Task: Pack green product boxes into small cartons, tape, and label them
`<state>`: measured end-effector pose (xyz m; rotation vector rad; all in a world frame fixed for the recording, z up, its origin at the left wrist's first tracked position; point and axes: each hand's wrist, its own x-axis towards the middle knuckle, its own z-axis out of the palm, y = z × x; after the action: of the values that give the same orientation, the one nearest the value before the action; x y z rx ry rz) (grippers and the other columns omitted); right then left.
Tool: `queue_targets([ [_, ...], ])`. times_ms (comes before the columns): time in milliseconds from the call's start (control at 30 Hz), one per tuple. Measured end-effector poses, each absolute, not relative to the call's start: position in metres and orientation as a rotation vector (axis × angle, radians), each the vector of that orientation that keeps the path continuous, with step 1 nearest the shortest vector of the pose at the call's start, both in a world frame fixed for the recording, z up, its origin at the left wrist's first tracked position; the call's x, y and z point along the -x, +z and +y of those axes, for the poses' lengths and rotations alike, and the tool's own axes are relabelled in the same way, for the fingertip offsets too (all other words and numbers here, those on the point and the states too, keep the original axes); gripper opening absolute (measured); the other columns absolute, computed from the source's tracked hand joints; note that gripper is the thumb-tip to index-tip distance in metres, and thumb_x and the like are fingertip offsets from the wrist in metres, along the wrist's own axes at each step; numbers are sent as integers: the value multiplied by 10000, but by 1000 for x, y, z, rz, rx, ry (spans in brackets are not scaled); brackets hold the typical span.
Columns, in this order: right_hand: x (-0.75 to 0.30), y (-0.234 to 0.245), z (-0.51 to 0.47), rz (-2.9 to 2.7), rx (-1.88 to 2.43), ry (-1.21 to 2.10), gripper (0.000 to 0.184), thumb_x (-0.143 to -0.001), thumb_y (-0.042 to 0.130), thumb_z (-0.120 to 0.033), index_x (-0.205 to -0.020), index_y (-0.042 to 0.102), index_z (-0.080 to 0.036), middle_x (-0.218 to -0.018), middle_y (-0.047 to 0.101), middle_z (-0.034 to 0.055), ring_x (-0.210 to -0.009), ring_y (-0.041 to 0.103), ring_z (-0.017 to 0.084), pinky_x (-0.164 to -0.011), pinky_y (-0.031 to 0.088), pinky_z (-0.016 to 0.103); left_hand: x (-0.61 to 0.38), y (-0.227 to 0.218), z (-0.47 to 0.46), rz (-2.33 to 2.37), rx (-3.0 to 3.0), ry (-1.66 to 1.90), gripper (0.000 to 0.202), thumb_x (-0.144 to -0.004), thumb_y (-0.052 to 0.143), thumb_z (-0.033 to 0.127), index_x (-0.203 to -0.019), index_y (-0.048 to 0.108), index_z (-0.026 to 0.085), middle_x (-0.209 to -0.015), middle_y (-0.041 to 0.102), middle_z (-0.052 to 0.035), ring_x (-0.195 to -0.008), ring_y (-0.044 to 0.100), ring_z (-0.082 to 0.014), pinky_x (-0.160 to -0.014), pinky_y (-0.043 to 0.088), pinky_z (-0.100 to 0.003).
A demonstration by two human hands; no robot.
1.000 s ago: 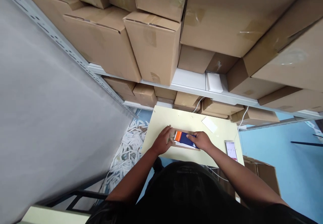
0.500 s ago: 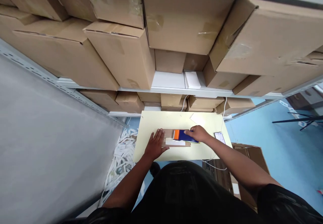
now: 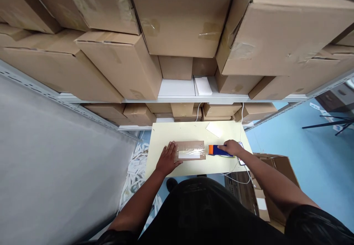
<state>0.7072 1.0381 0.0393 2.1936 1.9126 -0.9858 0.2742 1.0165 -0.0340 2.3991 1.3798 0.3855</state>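
A small flat cardboard parcel with a white label and clear tape across it lies on the pale yellow table. My left hand rests flat on the parcel's left end, fingers spread. My right hand grips a blue and orange tape dispenser, which sits just right of the parcel on the table. A phone lies partly hidden under my right wrist.
A white slip of paper lies at the table's far side. Metal shelving packed with cardboard boxes rises behind the table. White scraps litter the floor left of it; an open carton stands to the right.
My right hand drew the tape dispenser rightward across the parcel and off its right end. My left hand stayed pressed on the left end. The view tilted up and right.
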Motion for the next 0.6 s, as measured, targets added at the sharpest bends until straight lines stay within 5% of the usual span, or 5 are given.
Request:
queue_targets([
  [133, -684, 14, 1055, 1445, -2343, -1488, 482, -759, 799, -591, -577, 633, -177, -649, 688, 65, -695, 673, 228, -680, 486, 301, -274, -34, 1016, 1381, -2424, 360, 989, -892, 534, 746, -1621, 305, 117, -1687, 257, -209, -1581, 191, -360, -1283, 152, -523],
  [267, -680, -2, 1045, 1043, -2317, -1924, 379, -879, 712, -501, -764, 697, -140, -747, 746, 83, -678, 706, 213, -691, 578, 329, -274, -33, 1015, 1382, -2449, 314, 984, -903, 523, 738, -1629, 281, 120, -1696, 231, -203, -1586, 172, -356, -1283, 150, -520],
  [600, -685, -20, 974, 1205, -2677, -1351, 464, -1013, 385, -508, -901, 683, -170, -948, 749, 174, -950, 723, 302, -775, 543, 368, -276, -37, 1004, 1447, -2190, 489, 1075, -841, 690, 621, -1654, 163, 155, -1716, 158, -205, -1590, 148, -361, -1274, 201, -543],
])
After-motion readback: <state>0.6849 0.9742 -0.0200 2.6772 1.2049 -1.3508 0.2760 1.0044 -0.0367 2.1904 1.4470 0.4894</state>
